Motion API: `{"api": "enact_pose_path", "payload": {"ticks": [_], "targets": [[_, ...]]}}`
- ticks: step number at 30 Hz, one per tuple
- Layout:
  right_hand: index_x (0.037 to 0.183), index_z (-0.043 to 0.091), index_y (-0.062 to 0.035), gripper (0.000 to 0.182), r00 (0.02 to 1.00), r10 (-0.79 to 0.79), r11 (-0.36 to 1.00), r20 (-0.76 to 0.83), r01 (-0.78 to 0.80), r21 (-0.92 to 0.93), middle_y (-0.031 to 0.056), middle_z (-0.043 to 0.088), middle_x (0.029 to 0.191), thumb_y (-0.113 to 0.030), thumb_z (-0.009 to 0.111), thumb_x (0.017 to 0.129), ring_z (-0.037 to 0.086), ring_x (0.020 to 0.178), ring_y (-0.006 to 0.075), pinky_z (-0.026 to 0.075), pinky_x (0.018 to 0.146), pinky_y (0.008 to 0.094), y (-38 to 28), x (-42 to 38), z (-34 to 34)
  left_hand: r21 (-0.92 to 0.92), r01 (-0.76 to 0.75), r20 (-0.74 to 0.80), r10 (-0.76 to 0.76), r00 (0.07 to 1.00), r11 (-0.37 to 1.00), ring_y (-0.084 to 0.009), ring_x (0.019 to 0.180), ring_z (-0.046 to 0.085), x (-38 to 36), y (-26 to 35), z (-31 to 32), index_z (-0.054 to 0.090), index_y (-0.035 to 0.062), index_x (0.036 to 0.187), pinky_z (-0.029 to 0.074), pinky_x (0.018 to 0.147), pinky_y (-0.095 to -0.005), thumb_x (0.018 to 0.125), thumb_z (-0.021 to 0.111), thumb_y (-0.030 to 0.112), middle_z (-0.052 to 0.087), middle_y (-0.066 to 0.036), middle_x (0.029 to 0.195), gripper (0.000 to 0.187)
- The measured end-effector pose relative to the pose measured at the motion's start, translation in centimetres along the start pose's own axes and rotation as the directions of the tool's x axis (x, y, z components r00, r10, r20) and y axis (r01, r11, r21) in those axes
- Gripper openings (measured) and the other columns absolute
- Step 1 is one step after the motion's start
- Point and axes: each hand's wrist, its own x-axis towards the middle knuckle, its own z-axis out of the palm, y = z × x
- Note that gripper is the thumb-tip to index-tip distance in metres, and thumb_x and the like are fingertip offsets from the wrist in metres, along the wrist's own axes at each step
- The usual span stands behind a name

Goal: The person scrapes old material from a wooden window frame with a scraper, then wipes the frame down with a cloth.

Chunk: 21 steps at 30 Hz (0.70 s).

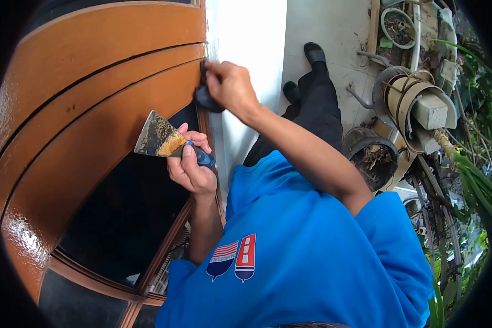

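Observation:
In my left hand (191,169) is a putty knife (161,136) with a blue and black handle. Its wide blade is stained brown and yellowish and points up and to the left, in front of the wooden panel. My right hand (232,87) grips a bunched black cloth (206,101) at the edge of the orange-brown wooden panel (126,71), beside the white upright surface (246,33). Its fingertips are partly hidden by the hand and the cloth.
Dark glass (131,213) fills the curved opening in the panel. To the right are a plant pot (372,158), a round pot (398,27), a beige cylindrical object (421,104) holding blocks, and green leaves (478,180). My shoes (314,54) stand on pale floor tiles (339,27).

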Motion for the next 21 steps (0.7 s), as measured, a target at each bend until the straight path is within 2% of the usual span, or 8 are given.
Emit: {"api": "enact_pose_path", "payload": {"ticks": [2, 6, 10, 12, 14, 18, 19, 21], "targets": [[0.104, 0.072, 0.0030, 0.023, 0.988, 0.003, 0.987, 0.154, 0.022, -0.161, 0.0254, 0.064, 0.079, -0.006, 0.061, 0.086, 0.065, 0.071, 0.0400, 0.052, 0.067, 0.0419, 0.9, -2.7, 1.4, 0.001, 0.027, -0.011, -0.027, 1.000, 1.000, -0.0178, 0.062, 0.052, -0.5, 0.0, -0.4, 0.049, -0.0148, 0.126, 0.045, 0.059, -0.0297, 0.094, 0.040, 0.010, 0.061, -0.019, 0.088, 0.041], [0.101, 0.071, 0.0053, 0.021, 0.919, 0.106, 0.994, 0.381, -0.100, -0.036, 0.0262, 0.063, 0.078, -0.005, 0.061, 0.086, 0.064, 0.071, 0.0413, 0.051, 0.065, 0.0429, 0.7, -7.2, -0.8, 0.021, 0.049, 0.020, -0.049, 0.999, 0.999, -0.0174, 0.063, 0.053, -1.3, -0.7, -0.8, 0.050, -0.0148, 0.124, 0.046, 0.059, -0.0297, 0.094, 0.040, 0.010, 0.061, -0.018, 0.088, 0.040], [0.109, 0.070, 0.0024, 0.025, 0.975, 0.118, 0.993, 0.188, -0.110, -0.052, 0.0254, 0.063, 0.077, -0.009, 0.060, 0.089, 0.064, 0.070, 0.0404, 0.050, 0.064, 0.0415, 0.2, -4.3, -1.0, -0.039, 0.071, -0.016, -0.072, 0.997, 0.997, -0.0141, 0.061, 0.051, -1.6, -0.4, -0.3, 0.055, -0.0150, 0.120, 0.045, 0.060, -0.0282, 0.093, 0.039, 0.007, 0.064, -0.013, 0.085, 0.038], [0.105, 0.070, 0.0017, 0.022, 0.989, 0.076, 0.995, 0.125, -0.084, 0.056, 0.0263, 0.060, 0.076, -0.009, 0.059, 0.090, 0.063, 0.071, 0.0421, 0.049, 0.065, 0.0443, 0.3, -2.7, 0.2, 0.006, 0.072, 0.006, -0.072, 0.997, 0.997, -0.0134, 0.062, 0.051, -1.9, -0.5, -0.4, 0.055, -0.0143, 0.121, 0.045, 0.061, -0.0282, 0.094, 0.039, 0.007, 0.064, -0.013, 0.086, 0.038], [0.106, 0.070, 0.0020, 0.024, 0.981, 0.036, 0.999, 0.192, -0.036, -0.005, 0.0265, 0.061, 0.076, -0.008, 0.058, 0.088, 0.063, 0.072, 0.0424, 0.050, 0.067, 0.0449, 1.7, -4.4, 1.7, 0.037, 0.090, 0.025, -0.091, 0.996, 0.995, -0.0127, 0.062, 0.051, -2.1, -0.7, -0.6, 0.055, -0.0135, 0.121, 0.045, 0.061, -0.0281, 0.094, 0.039, 0.008, 0.064, -0.013, 0.087, 0.038], [0.097, 0.071, 0.0034, 0.019, 0.815, 0.265, 0.949, 0.515, -0.315, 0.011, 0.0229, 0.070, 0.087, -0.008, 0.059, 0.088, 0.070, 0.078, 0.0286, 0.053, 0.071, 0.0396, 1.8, -7.1, -1.8, 0.040, 0.176, 0.035, -0.178, 0.983, 0.984, -0.0112, 0.062, 0.051, -2.8, -1.0, -0.8, 0.053, -0.0116, 0.125, 0.044, 0.061, -0.0267, 0.097, 0.040, 0.008, 0.064, -0.011, 0.088, 0.037], [0.099, 0.069, 0.0055, 0.023, 0.838, 0.261, 0.946, 0.479, -0.320, 0.045, 0.0252, 0.071, 0.089, -0.010, 0.058, 0.086, 0.071, 0.082, 0.0369, 0.054, 0.076, 0.0417, 1.7, -7.6, -2.9, 0.052, 0.196, 0.043, -0.199, 0.979, 0.979, -0.0109, 0.062, 0.051, -2.5, -0.9, -0.6, 0.053, -0.0108, 0.124, 0.044, 0.061, -0.0264, 0.097, 0.040, 0.007, 0.064, -0.011, 0.088, 0.034], [0.106, 0.067, 0.0036, 0.025, 0.844, 0.311, 0.930, 0.437, -0.365, 0.045, 0.0235, 0.070, 0.086, -0.010, 0.059, 0.087, 0.070, 0.078, 0.0360, 0.054, 0.075, 0.0421, 0.7, -7.4, -5.4, 0.115, 0.255, 0.077, -0.265, 0.961, 0.960, -0.0116, 0.062, 0.053, -2.5, -1.0, -0.6, 0.044, -0.0083, 0.129, 0.045, 0.061, -0.0255, 0.099, 0.041, 0.007, 0.064, -0.013, 0.092, 0.035]]}}
